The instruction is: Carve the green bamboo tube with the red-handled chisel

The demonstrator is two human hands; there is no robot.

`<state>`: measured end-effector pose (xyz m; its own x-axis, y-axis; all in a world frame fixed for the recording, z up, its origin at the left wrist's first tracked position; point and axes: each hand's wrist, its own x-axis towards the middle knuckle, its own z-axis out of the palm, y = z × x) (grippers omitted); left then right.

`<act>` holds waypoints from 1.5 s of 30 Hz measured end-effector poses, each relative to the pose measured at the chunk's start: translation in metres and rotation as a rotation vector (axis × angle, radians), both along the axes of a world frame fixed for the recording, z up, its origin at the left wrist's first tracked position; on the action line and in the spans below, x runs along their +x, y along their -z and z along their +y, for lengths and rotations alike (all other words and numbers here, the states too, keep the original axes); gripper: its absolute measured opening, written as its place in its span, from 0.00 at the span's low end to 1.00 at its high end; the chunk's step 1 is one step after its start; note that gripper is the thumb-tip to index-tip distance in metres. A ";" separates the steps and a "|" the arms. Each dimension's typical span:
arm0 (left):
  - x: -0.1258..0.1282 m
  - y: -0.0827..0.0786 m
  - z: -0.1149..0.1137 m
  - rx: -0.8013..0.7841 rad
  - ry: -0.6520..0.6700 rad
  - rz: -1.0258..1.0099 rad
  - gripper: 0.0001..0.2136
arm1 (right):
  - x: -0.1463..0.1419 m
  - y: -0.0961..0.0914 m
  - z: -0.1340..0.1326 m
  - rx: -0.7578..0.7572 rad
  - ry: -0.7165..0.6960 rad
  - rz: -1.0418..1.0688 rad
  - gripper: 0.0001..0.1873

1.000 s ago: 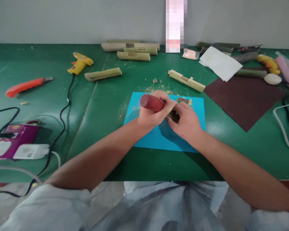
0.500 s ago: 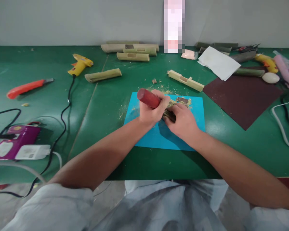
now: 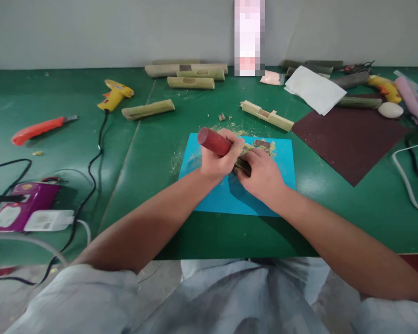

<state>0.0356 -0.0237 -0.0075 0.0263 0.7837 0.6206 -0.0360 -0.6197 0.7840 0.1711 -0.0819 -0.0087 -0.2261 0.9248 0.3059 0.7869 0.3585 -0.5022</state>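
My left hand [image 3: 221,155] is closed around the thick red handle [image 3: 214,141] of a tool, which slants up toward the left. The tool's working end is hidden behind my fingers. Close beside it, my right hand [image 3: 261,171] grips a short greenish bamboo piece [image 3: 243,166], mostly covered by the fingers. Both hands are over a blue sheet [image 3: 212,199] strewn with pale shavings. Just beyond my right hand, a small dark brown scrap [image 3: 262,144] lies among the shavings.
A bamboo piece with a cut-out [image 3: 266,116] lies beyond the hands, and further bamboo pieces [image 3: 191,82] stand at the back. To the left are a yellow glue gun [image 3: 114,95], an orange-handled cutter [image 3: 38,130] and a purple power box [image 3: 38,197]. A dark brown sheet [image 3: 348,144] lies right.
The camera view has shifted very slightly. Both hands keep nearly the same pose and hold the same things.
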 end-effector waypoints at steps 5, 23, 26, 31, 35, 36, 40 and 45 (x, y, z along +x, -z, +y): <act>-0.002 0.003 0.002 0.048 0.006 0.039 0.17 | 0.000 0.000 0.001 0.002 0.003 0.009 0.04; 0.004 0.001 0.000 -0.142 -0.079 -0.053 0.17 | -0.001 0.002 0.004 0.000 -0.021 0.035 0.06; 0.005 -0.006 0.000 -0.197 -0.109 -0.125 0.19 | 0.000 0.000 0.004 0.000 -0.018 0.016 0.05; 0.004 -0.011 0.004 -0.177 -0.039 -0.065 0.19 | -0.001 -0.001 0.002 -0.002 -0.009 0.007 0.05; 0.002 -0.008 0.005 -0.177 -0.025 -0.060 0.20 | -0.001 0.000 0.002 0.014 -0.007 0.008 0.05; 0.002 -0.008 0.004 -0.183 -0.025 -0.058 0.21 | -0.001 0.000 0.002 0.015 -0.009 0.011 0.04; 0.002 -0.009 0.004 -0.198 -0.038 -0.052 0.22 | -0.001 0.000 0.002 0.004 -0.002 0.018 0.04; 0.002 -0.007 0.003 -0.127 -0.001 -0.083 0.22 | -0.001 -0.001 0.002 0.006 -0.001 0.004 0.03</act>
<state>0.0376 -0.0210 -0.0007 -0.0214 0.8558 0.5168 -0.1035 -0.5161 0.8503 0.1702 -0.0794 -0.0081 -0.2261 0.9226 0.3126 0.7847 0.3627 -0.5027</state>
